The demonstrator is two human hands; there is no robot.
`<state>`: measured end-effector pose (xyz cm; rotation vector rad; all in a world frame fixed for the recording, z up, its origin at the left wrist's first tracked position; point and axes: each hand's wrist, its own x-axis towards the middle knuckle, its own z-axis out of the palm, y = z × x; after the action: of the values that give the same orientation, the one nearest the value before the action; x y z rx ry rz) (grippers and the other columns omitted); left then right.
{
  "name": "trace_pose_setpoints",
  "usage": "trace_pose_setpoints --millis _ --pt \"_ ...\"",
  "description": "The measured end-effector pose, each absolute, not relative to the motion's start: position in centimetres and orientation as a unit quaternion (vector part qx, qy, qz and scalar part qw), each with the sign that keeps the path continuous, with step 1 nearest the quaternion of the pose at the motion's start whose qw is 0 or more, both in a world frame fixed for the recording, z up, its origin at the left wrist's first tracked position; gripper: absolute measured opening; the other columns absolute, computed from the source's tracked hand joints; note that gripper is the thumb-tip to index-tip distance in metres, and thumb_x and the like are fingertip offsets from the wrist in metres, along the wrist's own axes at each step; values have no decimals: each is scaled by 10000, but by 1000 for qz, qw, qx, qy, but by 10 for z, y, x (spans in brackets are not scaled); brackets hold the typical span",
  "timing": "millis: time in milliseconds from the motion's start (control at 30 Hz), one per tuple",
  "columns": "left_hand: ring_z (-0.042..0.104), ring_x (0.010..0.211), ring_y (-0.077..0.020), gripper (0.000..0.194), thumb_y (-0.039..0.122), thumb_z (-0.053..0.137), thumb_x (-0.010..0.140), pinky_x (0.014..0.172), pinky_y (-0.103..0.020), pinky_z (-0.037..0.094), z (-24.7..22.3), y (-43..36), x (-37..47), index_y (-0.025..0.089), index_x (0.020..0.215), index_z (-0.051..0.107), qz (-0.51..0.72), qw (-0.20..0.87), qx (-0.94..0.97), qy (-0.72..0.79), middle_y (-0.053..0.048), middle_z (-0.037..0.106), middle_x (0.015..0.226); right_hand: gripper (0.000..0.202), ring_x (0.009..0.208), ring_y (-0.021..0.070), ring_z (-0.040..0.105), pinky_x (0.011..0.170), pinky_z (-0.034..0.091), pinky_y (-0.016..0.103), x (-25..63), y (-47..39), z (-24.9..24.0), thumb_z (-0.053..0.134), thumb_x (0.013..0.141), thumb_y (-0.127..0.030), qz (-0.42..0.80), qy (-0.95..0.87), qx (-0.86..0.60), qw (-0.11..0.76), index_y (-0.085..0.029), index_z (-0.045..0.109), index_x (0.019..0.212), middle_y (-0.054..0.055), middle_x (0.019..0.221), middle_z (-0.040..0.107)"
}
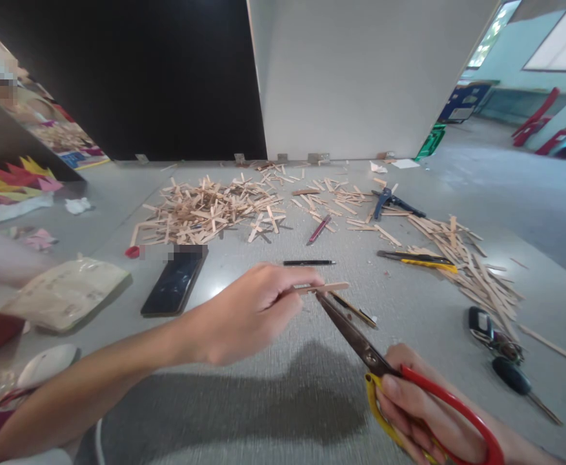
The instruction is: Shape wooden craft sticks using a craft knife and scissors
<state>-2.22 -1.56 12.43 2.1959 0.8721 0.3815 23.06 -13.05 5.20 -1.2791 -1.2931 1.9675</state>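
Between thumb and fingers, my left hand (248, 316) pinches a flat wooden craft stick (337, 286), which juts out to the right above the table. A notch shows in the stick's lower edge near the fingertips. My right hand (418, 403) grips a pair of scissors (355, 339) by its red and yellow handles. The blade tips meet the stick's lower edge close to the notch; whether they cut into it I cannot tell. A thin dark and yellowish tool (355, 311) lies on the table just behind the blades.
A heap of cut craft sticks (210, 210) lies at the back, longer sticks (471, 265) at the right. Around them are a phone (173, 284), a black pen (309, 263), a yellow cutter (428, 261), blue-handled pliers (394, 203), keys (495, 339) and a screwdriver (517, 381). Upright panels (355, 77) stand behind.
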Motion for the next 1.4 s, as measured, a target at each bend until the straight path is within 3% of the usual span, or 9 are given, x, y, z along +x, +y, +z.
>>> trace_pose_setpoints --millis 200,367,500,600,700,833,967,1133,1400 --pt "576 668 -146 426 167 410 1004 647 -243 421 125 -14 -19 223 1218 774 141 362 851 354 15 724 832 728 215 36 257 239 153 149 239 -142 26 561 917 -885 788 -380 -391 288 -257 436 570 -130 316 291" --pt "482 570 -148 441 262 318 1092 593 -264 378 124 -13 -19 204 1123 754 168 349 841 378 48 524 632 769 197 37 243 235 187 158 235 -145 15 521 923 -908 818 -326 -342 328 -256 411 530 -105 297 328" --pt "405 535 -133 320 298 340 1115 545 -265 328 120 -15 -18 201 1026 632 202 338 833 389 82 424 611 719 231 47 251 264 235 159 234 -149 12 537 911 -916 789 -308 -370 382 -251 467 648 -124 343 337" --pt "439 556 -122 165 273 372 1107 556 -249 378 113 -19 -15 228 996 485 230 377 818 370 81 521 671 653 388 66 421 385 362 165 239 -153 18 570 941 -865 768 -354 -358 395 -229 533 797 -78 538 485" --pt "525 585 -121 113 287 370 1118 592 -245 454 106 -23 -11 230 1060 449 231 440 799 340 41 669 755 609 569 84 522 488 391 177 243 -155 30 563 994 -802 743 -435 -357 363 -195 594 957 -14 760 559" --pt "541 538 -118 157 316 395 1117 532 -242 456 100 -28 -6 209 1214 455 223 483 781 326 3 730 810 619 523 65 437 496 358 199 243 -157 44 550 999 -805 711 -490 -385 325 -197 566 883 -47 700 469" --pt "591 508 -103 207 246 373 1100 527 -224 488 96 -34 -3 208 1300 415 241 497 773 313 8 706 830 611 493 62 442 484 367 210 241 -160 40 528 1002 -816 707 -470 -414 329 -214 545 900 -54 704 486" --pt "725 571 -132 125 236 378 1101 545 -216 519 95 -41 1 227 1224 366 251 494 771 314 8 702 820 604 501 75 459 481 357 208 243 -163 38 496 1010 -821 713 -463 -429 306 -227 521 904 -77 652 442" --pt "768 614 -159 144 203 392 1085 573 -235 548 93 -41 2 239 1216 345 272 453 786 322 5 743 790 736 553 85 488 481 346 197 238 -157 58 541 864 -962 712 -436 -492 247 -227 507 874 -51 679 480"
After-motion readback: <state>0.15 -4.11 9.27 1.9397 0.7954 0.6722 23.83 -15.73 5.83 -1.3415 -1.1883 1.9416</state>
